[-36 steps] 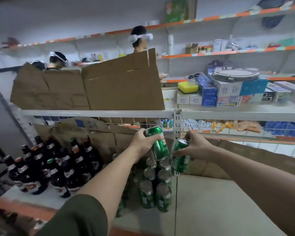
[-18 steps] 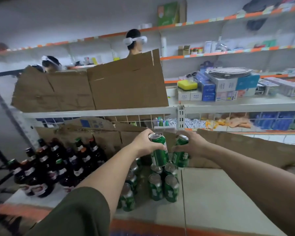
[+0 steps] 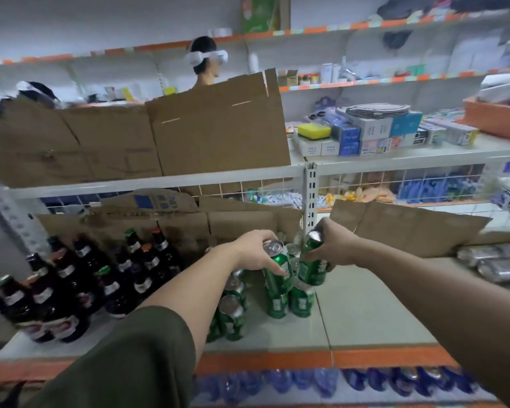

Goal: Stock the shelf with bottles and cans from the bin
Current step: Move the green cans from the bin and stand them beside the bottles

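Note:
My left hand [image 3: 255, 250] grips a green can [image 3: 278, 270] by its upper part, tilted, just above the cans standing on the shelf [image 3: 365, 319]. My right hand [image 3: 333, 245] holds a second green can [image 3: 312, 266] right beside it, also tilted. Several green cans [image 3: 233, 316] stand in rows on the pale shelf board below both hands. Dark glass bottles [image 3: 80, 284] with white labels fill the left part of the same shelf. The bin is out of view.
Cardboard sheets [image 3: 218, 128] line the back of this shelf and the one above. Boxes [image 3: 374, 134] and an orange basket [image 3: 495, 116] sit on the upper shelf. Wrapped packs [image 3: 498, 260] lie at the right. Blue bottles [image 3: 321, 381] stand below. Two people stand behind the shelving.
Both hands have lowered with their cans toward the standing cans. The view has shifted down, showing the shelf's orange front edge and the blue bottles beneath.

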Motion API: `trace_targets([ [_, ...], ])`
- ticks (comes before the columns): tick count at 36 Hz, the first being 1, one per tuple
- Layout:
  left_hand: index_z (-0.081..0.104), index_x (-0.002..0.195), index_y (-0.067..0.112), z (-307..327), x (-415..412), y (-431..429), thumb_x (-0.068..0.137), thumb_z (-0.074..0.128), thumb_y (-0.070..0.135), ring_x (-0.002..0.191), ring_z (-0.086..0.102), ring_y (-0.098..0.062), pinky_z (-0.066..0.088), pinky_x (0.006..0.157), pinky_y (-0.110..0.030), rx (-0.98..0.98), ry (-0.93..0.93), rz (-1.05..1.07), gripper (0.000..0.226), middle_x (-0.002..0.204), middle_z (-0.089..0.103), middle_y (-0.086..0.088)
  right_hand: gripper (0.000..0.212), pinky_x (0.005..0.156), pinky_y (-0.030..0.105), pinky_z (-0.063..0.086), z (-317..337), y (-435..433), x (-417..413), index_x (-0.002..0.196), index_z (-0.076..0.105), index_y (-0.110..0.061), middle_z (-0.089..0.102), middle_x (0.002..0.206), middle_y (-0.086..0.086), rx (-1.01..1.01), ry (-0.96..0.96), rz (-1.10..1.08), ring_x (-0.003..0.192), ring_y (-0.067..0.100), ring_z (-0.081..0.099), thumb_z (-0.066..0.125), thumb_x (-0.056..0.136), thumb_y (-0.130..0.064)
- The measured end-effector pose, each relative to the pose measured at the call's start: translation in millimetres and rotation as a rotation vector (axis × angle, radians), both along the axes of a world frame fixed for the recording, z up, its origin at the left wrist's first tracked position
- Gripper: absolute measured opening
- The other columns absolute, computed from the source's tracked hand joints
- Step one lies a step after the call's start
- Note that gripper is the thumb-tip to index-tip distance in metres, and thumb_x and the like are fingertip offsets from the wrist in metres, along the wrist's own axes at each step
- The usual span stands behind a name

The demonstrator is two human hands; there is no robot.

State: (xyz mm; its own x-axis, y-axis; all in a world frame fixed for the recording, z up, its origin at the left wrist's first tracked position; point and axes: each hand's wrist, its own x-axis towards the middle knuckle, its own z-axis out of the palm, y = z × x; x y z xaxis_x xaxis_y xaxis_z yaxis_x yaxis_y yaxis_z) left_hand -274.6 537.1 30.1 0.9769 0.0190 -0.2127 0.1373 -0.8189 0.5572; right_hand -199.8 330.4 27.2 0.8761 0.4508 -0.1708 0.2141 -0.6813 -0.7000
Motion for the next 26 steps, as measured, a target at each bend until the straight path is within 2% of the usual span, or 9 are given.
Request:
trace_targets([
  [3, 0.051, 0.144, 0.026, 1.0, 0.2, -1.2, 0.073, 0.090, 0.043, 0.134, 0.048, -0.021, 0.044, 0.104, -0.037, 0.079, 0.035, -0.059, 0.083, 0.150, 0.047, 0.005, 0.067, 0.051, 0.027, 0.057, 1.8, 0.6, 1.6, 0.119, 0.044, -0.018, 0.048, 0.108, -0.001, -0.049, 0.000, 0.071, 0.086, 0.021, 0.063, 0.090, 0.070, -0.023],
  [6, 0.051, 0.143, 0.026, -1.7, -0.3, -2.8, 0.071, 0.092, 0.043, 0.129, 0.054, -0.023, 0.050, 0.103, -0.041, 0.144, 0.077, -0.078, 0.084, 0.148, 0.050, 0.003, 0.062, 0.047, 0.021, 0.052, 0.1, -1.8, 5.3, 0.115, 0.046, -0.023, 0.047, 0.104, -0.004, -0.088, -0.011, 0.131, 0.077, 0.021, 0.066, 0.090, 0.071, -0.016],
  [9, 0.052, 0.136, 0.031, -10.1, 1.8, -2.5, 0.071, 0.093, 0.033, 0.094, 0.073, -0.022, 0.060, 0.069, -0.034, 0.117, 0.125, -0.041, 0.078, 0.132, 0.060, -0.001, 0.058, 0.047, 0.023, 0.052, -7.8, -4.7, 11.6, 0.108, 0.049, -0.028, 0.052, 0.103, -0.001, -0.186, -0.058, 0.188, 0.071, 0.021, 0.065, 0.090, 0.069, -0.016],
  [11, 0.052, 0.136, 0.029, -12.9, 2.7, -3.4, 0.073, 0.092, 0.025, 0.083, 0.074, -0.023, 0.060, 0.059, -0.031, 0.099, 0.144, -0.029, 0.075, 0.128, 0.061, -0.003, 0.059, 0.049, 0.026, 0.055, -13.7, -6.6, 14.7, 0.108, 0.052, -0.032, 0.056, 0.107, 0.004, -0.251, -0.065, 0.227, 0.070, 0.022, 0.063, 0.091, 0.066, -0.020],
  [14, 0.051, 0.139, 0.025, -15.9, 2.5, -7.7, 0.077, 0.089, 0.012, 0.085, 0.071, -0.025, 0.062, 0.063, -0.032, 0.072, 0.192, -0.054, 0.075, 0.131, 0.053, -0.001, 0.061, 0.053, 0.032, 0.059, -20.1, -11.3, 14.8, 0.116, 0.056, -0.031, 0.057, 0.111, 0.005, -0.338, -0.035, 0.293, 0.077, 0.025, 0.063, 0.090, 0.066, -0.020],
  [17, 0.048, 0.144, 0.025, -21.9, 2.7, -11.3, 0.081, 0.083, 0.003, 0.082, 0.073, -0.028, 0.062, 0.064, -0.032, 0.077, 0.262, -0.083, 0.076, 0.132, 0.052, -0.005, 0.066, 0.065, 0.042, 0.061, -28.5, -13.5, 12.6, 0.119, 0.054, -0.031, 0.056, 0.113, 0.004, -0.398, -0.034, 0.362, 0.096, 0.032, 0.065, 0.090, 0.066, -0.014],
  [21, 0.048, 0.141, 0.027, -34.7, 3.4, -11.3, 0.082, 0.081, 0.001, 0.089, 0.075, -0.030, 0.064, 0.071, -0.036, 0.082, 0.309, -0.104, 0.072, 0.140, 0.051, -0.011, 0.078, 0.083, 0.029, 0.048, -45.3, -13.1, 12.8, 0.129, 0.048, -0.025, 0.054, 0.117, -0.003, -0.446, -0.104, 0.429, 0.104, 0.020, 0.054, 0.091, 0.065, -0.015],
  [24, 0.049, 0.142, 0.025, -43.6, 0.9, -11.0, 0.081, 0.081, 0.002, 0.093, 0.070, -0.026, 0.065, 0.076, -0.040, 0.091, 0.288, -0.096, 0.073, 0.142, 0.048, -0.006, 0.075, 0.081, 0.026, 0.047, -55.4, -12.7, 13.6, 0.128, 0.047, -0.024, 0.055, 0.118, -0.002, -0.454, -0.102, 0.439, 0.102, 0.018, 0.054, 0.089, 0.067, -0.015],
  [26, 0.050, 0.140, 0.025, -49.6, -1.7, -11.5, 0.080, 0.083, 0.004, 0.095, 0.065, -0.024, 0.063, 0.077, -0.038, 0.114, 0.272, -0.106, 0.072, 0.142, 0.047, -0.004, 0.076, 0.079, 0.025, 0.047, -62.0, -12.6, 13.3, 0.130, 0.047, -0.023, 0.055, 0.118, -0.002, -0.451, -0.096, 0.446, 0.101, 0.019, 0.055, 0.089, 0.068, -0.014],
])
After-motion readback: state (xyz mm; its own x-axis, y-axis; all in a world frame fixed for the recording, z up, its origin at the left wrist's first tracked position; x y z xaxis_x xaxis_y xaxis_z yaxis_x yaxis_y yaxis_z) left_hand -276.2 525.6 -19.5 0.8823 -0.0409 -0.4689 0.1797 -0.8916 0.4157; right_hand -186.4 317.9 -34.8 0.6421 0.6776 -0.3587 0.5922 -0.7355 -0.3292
